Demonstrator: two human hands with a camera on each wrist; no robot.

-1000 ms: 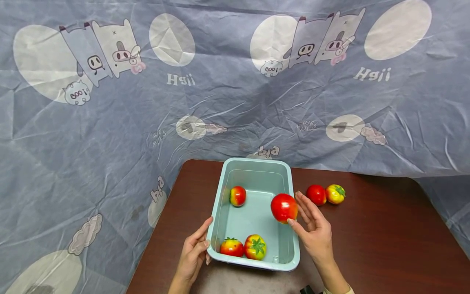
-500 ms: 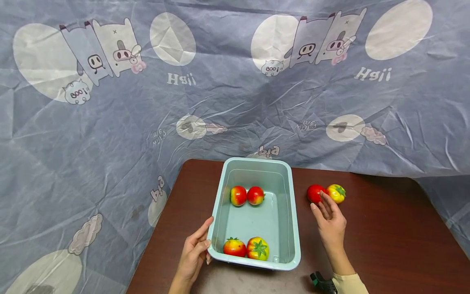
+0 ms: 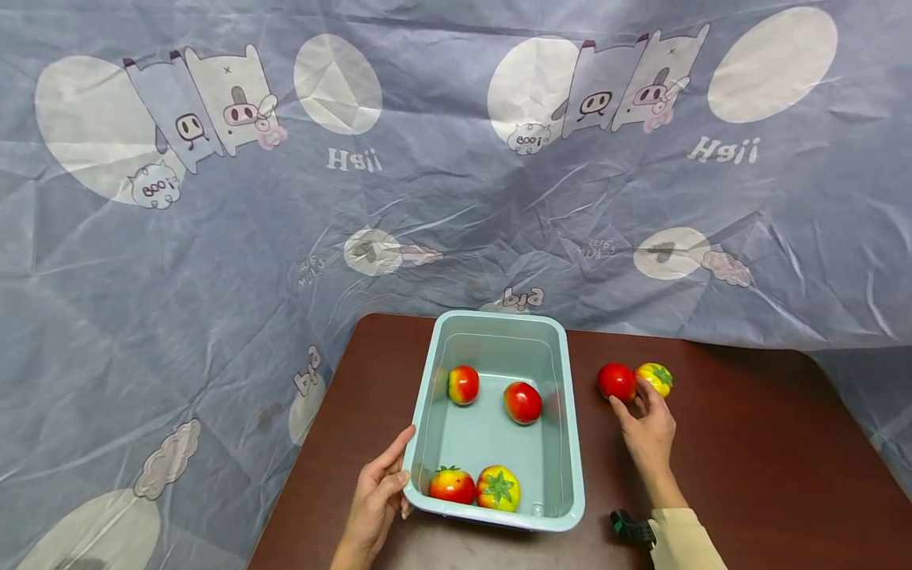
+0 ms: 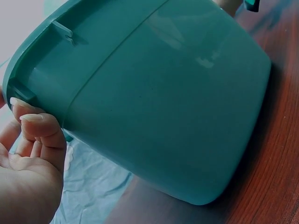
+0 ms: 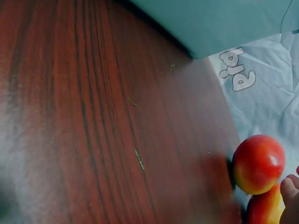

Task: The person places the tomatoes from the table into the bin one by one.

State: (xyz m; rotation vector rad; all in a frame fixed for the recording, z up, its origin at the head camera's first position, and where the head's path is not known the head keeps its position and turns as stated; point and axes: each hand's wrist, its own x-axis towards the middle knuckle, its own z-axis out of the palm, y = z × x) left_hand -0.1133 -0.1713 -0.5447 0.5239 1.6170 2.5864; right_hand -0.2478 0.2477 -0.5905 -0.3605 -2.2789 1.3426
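Note:
A light blue-green plastic bin (image 3: 573,443) stands on the table, and my left hand (image 3: 374,495) holds its near left corner. In the left wrist view, curled fingers (image 4: 42,133) lie under the bin's rim. Inside are several toy tomatoes: a red-yellow one (image 3: 463,385), a red one (image 3: 523,403), and a pair (image 3: 452,485) (image 3: 498,488) at the near wall. Right of the bin, my right hand (image 3: 648,431) reaches to a red tomato (image 3: 616,381), thumb at its near side and fingertips between it and a yellow tomato (image 3: 653,379) with green leaves.
The brown wooden table (image 3: 755,443) extends to the right. A grey-blue printed cloth (image 3: 456,198) hangs behind it and down the left side. A dark wristband (image 3: 632,529) is on the right wrist.
My right hand let a red tomato go into the bin, then moved right to the two outside. The released tomato has rolled right and nearer. My left hand keeps its place.

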